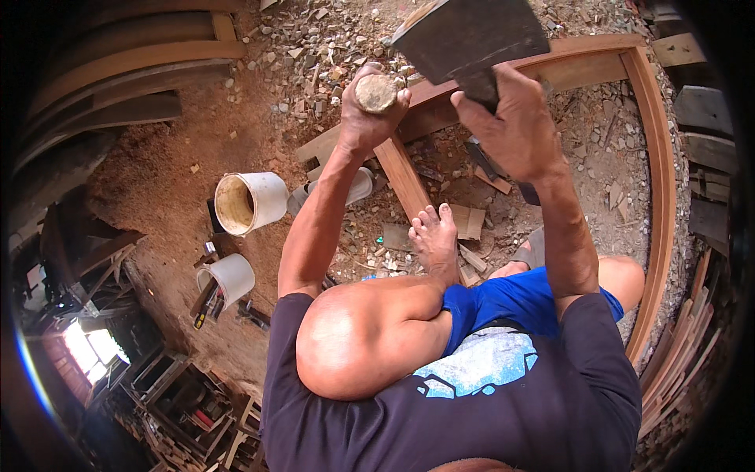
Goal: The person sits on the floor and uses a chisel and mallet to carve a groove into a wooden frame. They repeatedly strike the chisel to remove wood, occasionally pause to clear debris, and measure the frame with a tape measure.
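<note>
The left hand clenches its fingers around a round-ended handle over a wooden frame on the ground; the right hand grips a dark mallet. One far corner looks joined; work beneath the handle seems unfinished.

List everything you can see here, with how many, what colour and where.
Mallet: one, dark, top, right of centre
Round-ended tool handle: one, pale brown, top centre
Larger bucket: one, white, left of centre
Smaller bucket: one, white, below it, holding tools
Timber frame: one, brown, upper right
Timber piece: one, reddish-brown, centre
Boards: many, brown, upper left
Rubble: uncountable, mixed, ground
Shorts: one pair, blue, lower centre
T-shirt: one, dark, bottom
Feet: two, centre
Left hand: one, around the tool handle
Right hand: one, around the mallet's handle
</note>
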Motion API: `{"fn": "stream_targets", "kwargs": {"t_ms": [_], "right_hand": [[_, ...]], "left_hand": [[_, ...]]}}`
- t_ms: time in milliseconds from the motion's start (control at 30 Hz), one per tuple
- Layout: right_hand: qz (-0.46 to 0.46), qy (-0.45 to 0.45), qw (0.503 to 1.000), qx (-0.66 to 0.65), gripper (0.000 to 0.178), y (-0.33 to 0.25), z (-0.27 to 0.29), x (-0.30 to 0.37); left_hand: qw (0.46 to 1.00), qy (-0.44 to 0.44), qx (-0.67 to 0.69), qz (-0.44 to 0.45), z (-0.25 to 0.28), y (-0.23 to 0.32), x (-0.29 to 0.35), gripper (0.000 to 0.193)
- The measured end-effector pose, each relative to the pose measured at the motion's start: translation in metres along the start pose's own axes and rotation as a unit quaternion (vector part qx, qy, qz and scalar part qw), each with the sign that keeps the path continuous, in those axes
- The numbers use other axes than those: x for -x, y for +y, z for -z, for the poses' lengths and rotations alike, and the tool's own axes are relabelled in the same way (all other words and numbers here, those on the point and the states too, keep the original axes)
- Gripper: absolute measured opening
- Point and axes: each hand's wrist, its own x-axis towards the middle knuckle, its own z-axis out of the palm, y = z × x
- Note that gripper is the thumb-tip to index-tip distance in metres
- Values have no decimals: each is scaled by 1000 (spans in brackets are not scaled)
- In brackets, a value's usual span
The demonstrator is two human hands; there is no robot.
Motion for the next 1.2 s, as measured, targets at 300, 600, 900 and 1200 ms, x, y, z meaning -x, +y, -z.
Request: {"fn": "stream_targets", "kwargs": {"t_ms": [300,600,900,1200], "right_hand": [[41,73,996,17,24,-6,22,3],[-5,-160,963,218,30,13,-24,-2],[25,-140,972,187,26,16,-29,4],[43,-182,968,166,31,15,-41,1]], "left_hand": [[1000,-16,10,24,-10,0,3,28],[996,-65,-31,43,-18,12,13,33],[993,-82,-84,14,-14,17,23,34],[997,-76,-14,27,7,1,48,27]]}}
